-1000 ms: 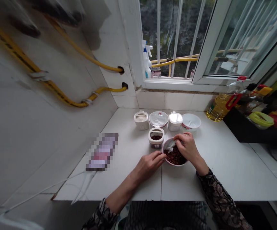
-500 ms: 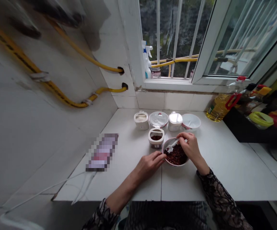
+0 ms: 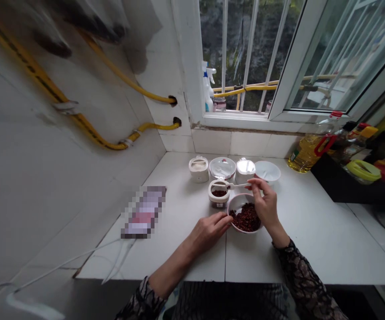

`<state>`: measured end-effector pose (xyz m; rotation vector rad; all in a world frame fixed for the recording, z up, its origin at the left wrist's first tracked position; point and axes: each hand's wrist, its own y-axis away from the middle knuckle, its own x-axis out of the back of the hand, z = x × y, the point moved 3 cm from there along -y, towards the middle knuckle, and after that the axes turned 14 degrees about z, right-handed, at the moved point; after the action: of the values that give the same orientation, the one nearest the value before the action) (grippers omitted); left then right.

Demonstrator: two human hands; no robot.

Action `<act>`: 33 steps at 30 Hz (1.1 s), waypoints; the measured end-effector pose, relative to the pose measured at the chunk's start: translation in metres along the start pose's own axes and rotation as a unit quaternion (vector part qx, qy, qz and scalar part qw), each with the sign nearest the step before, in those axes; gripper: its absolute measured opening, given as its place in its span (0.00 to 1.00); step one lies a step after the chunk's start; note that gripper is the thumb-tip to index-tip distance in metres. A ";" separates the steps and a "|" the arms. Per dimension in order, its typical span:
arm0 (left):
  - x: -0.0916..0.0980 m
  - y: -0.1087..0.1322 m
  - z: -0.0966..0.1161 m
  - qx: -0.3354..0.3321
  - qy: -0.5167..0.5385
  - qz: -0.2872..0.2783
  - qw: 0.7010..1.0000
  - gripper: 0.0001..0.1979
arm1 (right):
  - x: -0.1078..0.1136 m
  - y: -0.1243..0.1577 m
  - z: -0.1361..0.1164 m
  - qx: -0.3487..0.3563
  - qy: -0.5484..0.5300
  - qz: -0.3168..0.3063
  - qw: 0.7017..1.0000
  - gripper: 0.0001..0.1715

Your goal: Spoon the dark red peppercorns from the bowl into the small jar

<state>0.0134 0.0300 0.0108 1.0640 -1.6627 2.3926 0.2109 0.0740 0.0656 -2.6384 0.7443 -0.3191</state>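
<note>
A bowl [image 3: 232,202] with a pinkish rim holds dark red dried bits, perhaps Sichuan peppercorns. My left hand [image 3: 211,229] grips the bowl's left rim with its fingertips. In a closed pinch, my right hand [image 3: 265,202] holds a small white spoon [image 3: 241,186] level above the bowl's far side. The spoon's head, with a few dark bits in it, reaches the right edge of an open spice jar [image 3: 218,203]. Inside that white-rimmed jar lie the same dark red bits. The thumb side of my right hand hides part of the bowl's right side.
Behind stand a white jar [image 3: 198,171] of pale contents, a covered bowl [image 3: 222,167], another white jar [image 3: 246,170] and a white bowl [image 3: 267,171]. An oil bottle [image 3: 307,149] and a black condiment box [image 3: 334,180] are at right. A blurred-out flat object [image 3: 144,213] lies left.
My right hand has lifted the spoon out of the bowl and swung its head up and left to the spice jar. My left hand stays on the bowl's rim.
</note>
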 end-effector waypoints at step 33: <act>0.002 -0.001 0.001 0.001 -0.001 -0.005 1.000 0.09 | -0.001 0.004 0.003 0.165 0.182 -0.100 0.964 0.12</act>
<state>0.0128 0.0293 0.0128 1.0733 -1.6520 2.3881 0.2088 0.0723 0.0608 -2.3614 0.4745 -0.9193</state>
